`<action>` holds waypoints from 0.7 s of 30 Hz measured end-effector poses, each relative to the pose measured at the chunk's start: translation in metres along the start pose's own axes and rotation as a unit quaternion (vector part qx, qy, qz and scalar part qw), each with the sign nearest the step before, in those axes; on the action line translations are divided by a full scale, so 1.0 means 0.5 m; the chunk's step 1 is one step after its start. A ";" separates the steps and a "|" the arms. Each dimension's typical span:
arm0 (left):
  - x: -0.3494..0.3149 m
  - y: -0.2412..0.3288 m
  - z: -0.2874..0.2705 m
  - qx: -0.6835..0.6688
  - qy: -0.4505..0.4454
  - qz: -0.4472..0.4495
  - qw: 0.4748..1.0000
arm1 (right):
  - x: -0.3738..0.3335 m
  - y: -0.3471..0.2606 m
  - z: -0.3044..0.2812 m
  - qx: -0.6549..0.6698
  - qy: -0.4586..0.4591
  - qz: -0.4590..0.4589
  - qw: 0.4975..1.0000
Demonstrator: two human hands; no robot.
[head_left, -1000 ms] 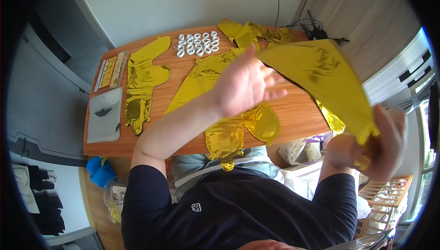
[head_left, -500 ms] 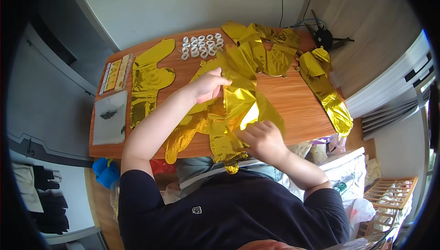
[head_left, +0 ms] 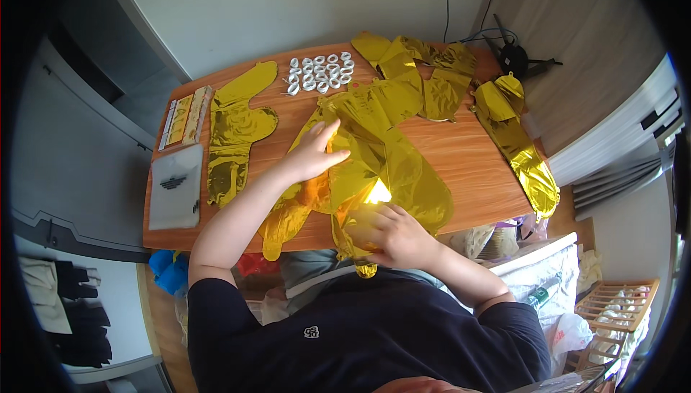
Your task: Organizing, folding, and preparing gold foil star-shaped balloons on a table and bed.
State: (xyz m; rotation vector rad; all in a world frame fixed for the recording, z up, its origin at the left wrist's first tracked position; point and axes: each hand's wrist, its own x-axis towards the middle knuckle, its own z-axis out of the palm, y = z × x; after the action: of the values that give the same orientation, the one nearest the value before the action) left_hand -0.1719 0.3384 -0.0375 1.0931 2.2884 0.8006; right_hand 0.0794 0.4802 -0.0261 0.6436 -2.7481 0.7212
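Flat gold foil balloons lie on the wooden table (head_left: 461,155). In front of me a large foil balloon (head_left: 417,177) is spread out, its lower end hanging past the near edge. Over its left part is my left hand (head_left: 315,151), open, thumb and index finger spread apart. My right hand (head_left: 396,236) is bent over the near end of the same foil; its fingertips are smeared, so whether they grip it is unclear. Another foil piece (head_left: 284,224) sticks out on the left under my left forearm.
Several white ribbon rolls (head_left: 322,73) stand in rows at the back. More gold foil lies at left (head_left: 237,130), back right (head_left: 446,80) and right (head_left: 507,134). A clear plastic bag (head_left: 176,199) and flat packets (head_left: 186,116) line the left edge; a black router (head_left: 512,55) is behind.
The raised foil has come down flatter on the table. My left hand has let go of it and spread its fingers. My right hand has shifted left and slightly down over the near end.
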 end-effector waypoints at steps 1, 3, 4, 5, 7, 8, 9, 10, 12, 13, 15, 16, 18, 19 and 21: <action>-0.006 0.007 0.000 0.001 -0.003 0.000 1.000 | 0.001 0.000 -0.007 0.019 0.001 -0.011 1.000; -0.021 0.024 -0.002 0.198 -0.028 -0.064 0.978 | 0.010 -0.011 -0.058 0.040 0.018 -0.034 0.998; -0.021 0.011 0.004 0.200 -0.021 -0.060 0.978 | 0.012 -0.020 -0.091 0.060 0.035 -0.057 0.996; -0.018 0.009 0.008 0.201 -0.025 -0.054 0.978 | 0.004 -0.028 -0.126 0.137 0.066 -0.103 0.983; -0.024 -0.005 0.019 0.262 -0.018 -0.017 0.965 | 0.005 -0.059 -0.178 0.336 0.118 -0.238 0.904; -0.032 -0.012 0.021 0.260 -0.021 -0.020 0.965 | 0.014 -0.082 -0.204 0.448 0.135 -0.318 0.825; -0.033 -0.017 0.024 0.267 -0.020 -0.025 0.963 | 0.017 -0.101 -0.236 0.444 0.150 -0.372 0.801; -0.040 -0.023 0.025 0.271 -0.014 -0.029 0.962 | 0.028 -0.129 -0.233 0.462 0.219 -0.414 0.753; -0.024 -0.013 0.030 0.265 -0.016 -0.012 0.964 | 0.035 -0.151 -0.268 0.478 0.188 -0.421 0.748; -0.018 -0.010 0.033 0.261 -0.009 -0.005 0.965 | 0.035 -0.158 -0.271 0.483 0.176 -0.414 0.751; -0.012 -0.011 0.036 0.247 0.000 0.000 0.969 | 0.037 -0.166 -0.261 0.489 0.204 -0.403 0.747; -0.011 -0.014 0.037 0.248 0.004 0.001 0.969 | 0.036 -0.168 -0.258 0.495 0.229 -0.396 0.739; -0.009 -0.015 0.035 0.245 0.012 -0.001 0.969 | 0.038 -0.166 -0.257 0.503 0.221 -0.397 0.735; -0.006 -0.014 0.035 0.245 0.013 -0.001 0.970 | 0.038 -0.164 -0.258 0.512 0.213 -0.401 0.729; -0.002 -0.013 0.035 0.235 0.009 0.001 0.972 | 0.039 -0.161 -0.265 0.509 0.198 -0.405 0.734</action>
State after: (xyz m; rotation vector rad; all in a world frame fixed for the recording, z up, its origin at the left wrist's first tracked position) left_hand -0.1638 0.3397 -0.0543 1.2837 2.5632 0.2660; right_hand 0.1139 0.4777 0.1262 1.4909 -1.2241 1.7758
